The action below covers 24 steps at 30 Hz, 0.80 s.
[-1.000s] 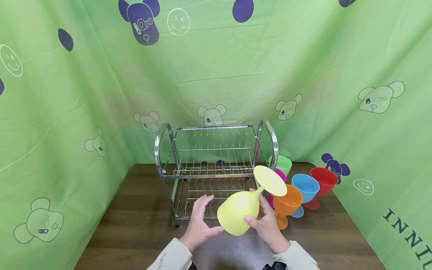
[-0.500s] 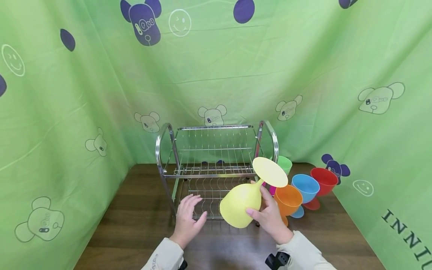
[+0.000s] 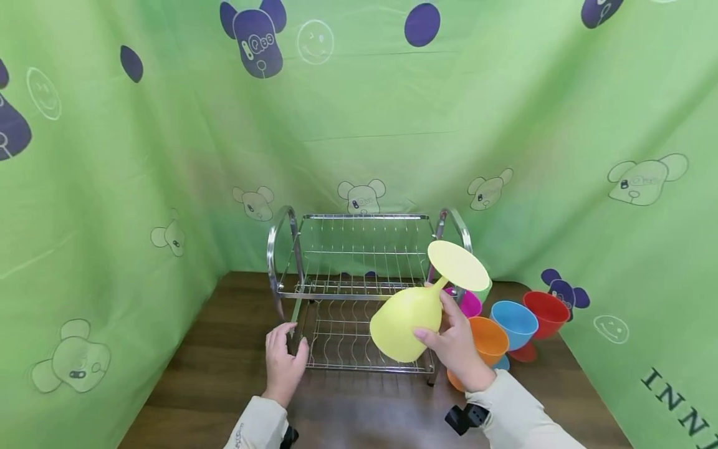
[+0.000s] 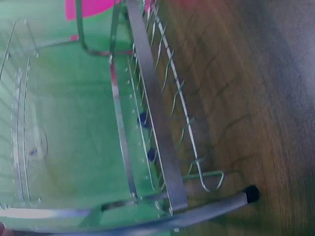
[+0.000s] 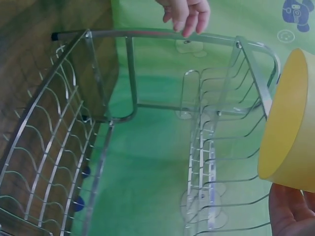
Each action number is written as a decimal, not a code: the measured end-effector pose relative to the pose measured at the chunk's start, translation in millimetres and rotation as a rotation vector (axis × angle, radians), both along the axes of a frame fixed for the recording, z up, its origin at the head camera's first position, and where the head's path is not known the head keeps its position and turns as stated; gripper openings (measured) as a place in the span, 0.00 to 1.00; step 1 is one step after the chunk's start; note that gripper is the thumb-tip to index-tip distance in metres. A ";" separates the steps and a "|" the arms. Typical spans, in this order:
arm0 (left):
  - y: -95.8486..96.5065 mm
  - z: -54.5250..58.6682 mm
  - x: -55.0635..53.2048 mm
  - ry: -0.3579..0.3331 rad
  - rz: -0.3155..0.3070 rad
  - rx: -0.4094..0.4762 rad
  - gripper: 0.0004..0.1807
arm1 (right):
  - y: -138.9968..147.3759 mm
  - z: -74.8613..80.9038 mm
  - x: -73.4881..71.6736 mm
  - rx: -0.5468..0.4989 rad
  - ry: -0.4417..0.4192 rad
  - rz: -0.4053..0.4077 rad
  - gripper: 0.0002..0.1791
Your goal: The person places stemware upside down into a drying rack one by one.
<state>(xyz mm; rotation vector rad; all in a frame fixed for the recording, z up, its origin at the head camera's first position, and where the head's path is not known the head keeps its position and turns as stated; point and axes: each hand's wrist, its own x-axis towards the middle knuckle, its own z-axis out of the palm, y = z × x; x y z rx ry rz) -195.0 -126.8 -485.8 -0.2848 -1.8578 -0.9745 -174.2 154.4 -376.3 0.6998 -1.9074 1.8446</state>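
Observation:
My right hand (image 3: 457,340) grips a yellow plastic goblet (image 3: 406,324) around its bowl near the stem. The goblet is tipped over, its round foot up to the right and its bowl slanting down to the left. It is held in front of the right side of a two-tier metal dish rack (image 3: 336,297). My left hand (image 3: 284,362) holds nothing; its loosely bent fingers are near the rack's front left leg. In the right wrist view, the goblet's rim (image 5: 283,128) is at the right edge, and the left hand (image 5: 187,14) shows beyond the rack.
To the right of the rack, an orange goblet (image 3: 489,340), a blue goblet (image 3: 514,321) and a red goblet (image 3: 546,312) stand upright. Magenta (image 3: 471,304) and green goblets are partly hidden behind the yellow one. Green printed cloth (image 3: 364,125) hangs around the wooden table (image 3: 185,386).
My left hand has drawn away from the yellow goblet, moving left toward the rack's front left leg. My right hand has lifted the goblet slightly. The head view has shifted a little.

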 end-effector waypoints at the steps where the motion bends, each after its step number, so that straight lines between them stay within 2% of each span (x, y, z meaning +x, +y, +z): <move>1: -0.7 -0.1 -0.6 -0.017 0.013 0.026 0.18 | 0.2 1.7 -0.3 0.000 0.002 -0.008 0.37; 6: -7.9 5.6 -3.9 -0.122 0.079 0.183 0.19 | -1.9 14.7 -7.6 -0.014 0.011 -0.014 0.36; 10: -13.6 11.1 -6.8 -0.224 0.090 0.262 0.21 | -4.5 27.8 -11.9 -0.023 -0.014 -0.003 0.35; 14: -15.7 13.4 -8.6 -0.291 0.079 0.272 0.21 | -6.4 43.7 -13.5 -0.005 -0.050 -0.001 0.36; 20: -16.1 13.6 -13.0 -0.303 0.057 0.267 0.18 | -7.6 65.9 -25.5 -0.013 -0.083 -0.013 0.38; 24: -17.1 14.9 -14.8 -0.337 0.055 0.300 0.16 | -5.9 78.2 -36.3 -0.020 -0.112 -0.047 0.39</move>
